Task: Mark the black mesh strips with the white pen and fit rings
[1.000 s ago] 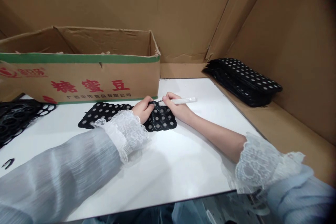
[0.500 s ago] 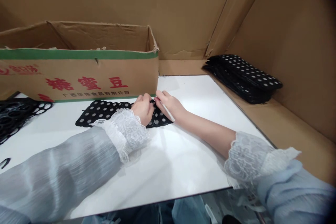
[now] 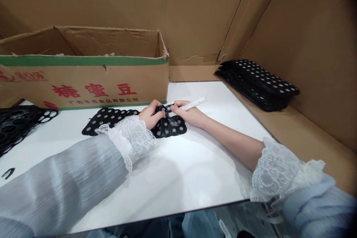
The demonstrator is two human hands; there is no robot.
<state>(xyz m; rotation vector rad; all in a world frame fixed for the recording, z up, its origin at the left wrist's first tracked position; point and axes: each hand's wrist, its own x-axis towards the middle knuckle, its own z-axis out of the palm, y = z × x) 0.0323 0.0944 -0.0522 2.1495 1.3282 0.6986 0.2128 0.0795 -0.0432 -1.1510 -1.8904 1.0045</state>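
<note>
1. Left hand pinches a black dotted sheet near the box's lower edge.
2. Right hand grips a white pen-like tool — tip at the sheet, likely needing steadiness.

Sheet on table, box behind

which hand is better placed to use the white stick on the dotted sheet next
Likely the right hand: it holds the white stick at the dotted sheet, while the left hand is on that sheet.
</note>
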